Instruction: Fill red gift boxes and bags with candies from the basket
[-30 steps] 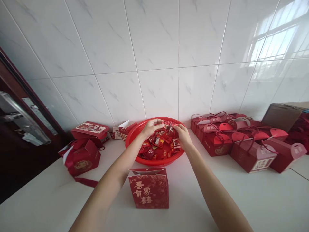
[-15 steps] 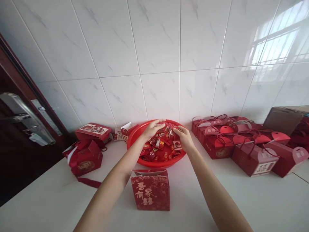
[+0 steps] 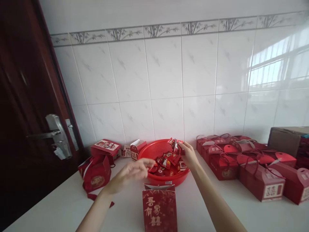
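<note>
Over the right rim of a red plastic basket (image 3: 166, 181), my right hand (image 3: 188, 154) pinches small red wrapped candies (image 3: 176, 147); how many is hard to make out. More wrapped candies (image 3: 166, 162) lie loose in the basket. My left hand (image 3: 134, 170), blurred by motion, is at the basket's left front edge, fingers stretched out and nothing visible in them. In front of the basket stands an upright red paper gift bag (image 3: 159, 209) with gold characters, its top open.
Rows of red handled gift boxes (image 3: 225, 164) fill the right side of the white table (image 3: 127, 209), beside a cardboard carton (image 3: 285, 140). At left sit a ribboned red box (image 3: 98, 174) and a flat printed box (image 3: 107, 145). A small open box (image 3: 138, 148) stands behind, near the tiled wall.
My left hand has pulled back from above the basket toward its left front edge. My right hand has raised candies from the basket. The head view has tilted up.
</note>
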Tool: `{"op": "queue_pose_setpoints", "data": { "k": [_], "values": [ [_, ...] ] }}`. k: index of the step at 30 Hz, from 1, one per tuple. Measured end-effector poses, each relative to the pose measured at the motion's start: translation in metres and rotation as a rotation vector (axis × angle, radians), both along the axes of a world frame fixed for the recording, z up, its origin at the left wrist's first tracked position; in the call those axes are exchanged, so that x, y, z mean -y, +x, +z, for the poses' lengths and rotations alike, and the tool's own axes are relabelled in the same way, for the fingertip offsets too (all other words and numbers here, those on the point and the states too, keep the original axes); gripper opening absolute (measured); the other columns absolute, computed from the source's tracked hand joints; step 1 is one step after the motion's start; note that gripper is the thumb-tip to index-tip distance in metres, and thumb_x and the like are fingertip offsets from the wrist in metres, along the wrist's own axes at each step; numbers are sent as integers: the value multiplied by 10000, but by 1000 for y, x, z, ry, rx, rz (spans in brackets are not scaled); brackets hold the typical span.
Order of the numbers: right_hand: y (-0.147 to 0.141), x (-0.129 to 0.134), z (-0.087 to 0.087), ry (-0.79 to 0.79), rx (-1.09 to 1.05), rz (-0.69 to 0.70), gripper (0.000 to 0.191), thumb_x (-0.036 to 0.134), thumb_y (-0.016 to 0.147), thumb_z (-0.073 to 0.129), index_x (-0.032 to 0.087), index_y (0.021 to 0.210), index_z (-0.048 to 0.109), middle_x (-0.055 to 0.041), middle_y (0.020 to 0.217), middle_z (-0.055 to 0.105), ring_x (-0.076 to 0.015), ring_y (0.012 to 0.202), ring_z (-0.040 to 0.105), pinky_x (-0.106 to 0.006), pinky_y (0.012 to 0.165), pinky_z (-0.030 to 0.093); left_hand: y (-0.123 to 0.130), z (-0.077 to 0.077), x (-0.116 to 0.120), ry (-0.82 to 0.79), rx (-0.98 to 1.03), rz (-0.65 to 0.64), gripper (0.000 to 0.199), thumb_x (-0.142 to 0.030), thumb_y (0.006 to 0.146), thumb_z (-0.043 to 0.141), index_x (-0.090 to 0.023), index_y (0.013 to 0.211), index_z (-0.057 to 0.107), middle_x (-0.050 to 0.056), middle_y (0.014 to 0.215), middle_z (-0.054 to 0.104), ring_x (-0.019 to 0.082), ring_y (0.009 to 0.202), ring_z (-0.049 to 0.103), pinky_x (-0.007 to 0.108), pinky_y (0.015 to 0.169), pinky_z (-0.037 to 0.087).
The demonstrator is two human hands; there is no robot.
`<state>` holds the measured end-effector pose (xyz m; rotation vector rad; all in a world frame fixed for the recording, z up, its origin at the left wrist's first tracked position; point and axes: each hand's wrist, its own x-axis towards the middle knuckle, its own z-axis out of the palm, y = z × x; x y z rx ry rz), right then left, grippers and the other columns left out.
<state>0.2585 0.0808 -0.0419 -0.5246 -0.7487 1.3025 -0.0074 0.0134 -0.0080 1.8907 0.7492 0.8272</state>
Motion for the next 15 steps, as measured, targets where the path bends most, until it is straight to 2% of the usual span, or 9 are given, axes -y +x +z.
{"op": "queue_pose_setpoints", "data": {
  "k": [2,5,8,11,15],
  "values": [
    [-4,11,10,-10,-17,39,403,362,444,957,171,701,711,25,661,700,-117,580,596,-226,551,479,-5,0,14,14,-209,-61,343,-565,825,712,-230,823,787,76,1380,619,326,1303,542,422,1104,401],
    [-9,30,24,19,1,79,370,342,483,953,167,703,712,26,676,696,-107,595,593,-211,554,468,0,-1,24,77,-410,-28,314,-524,830,713,-262,976,805,73,1330,654,301,1259,576,388,1088,406],
    [-13,48,33,68,57,125,331,356,556,932,168,710,707,22,693,692,-103,606,591,-208,574,462,11,-11,21,111,-366,52,328,-481,869,652,-224,1027,779,70,1121,736,259,1093,646,343,974,477],
    [-15,64,38,108,131,155,321,384,618,909,170,741,704,10,717,696,-107,620,599,-214,603,472,23,-24,14,87,-285,101,277,-420,875,635,-176,945,746,51,953,742,224,942,658,317,874,507],
    [-14,80,42,160,198,153,316,395,664,889,169,740,682,14,704,673,-95,596,571,-210,599,463,34,-36,14,129,-226,164,149,-267,767,729,-175,881,701,32,935,729,229,937,655,330,891,508]
  ]
}}
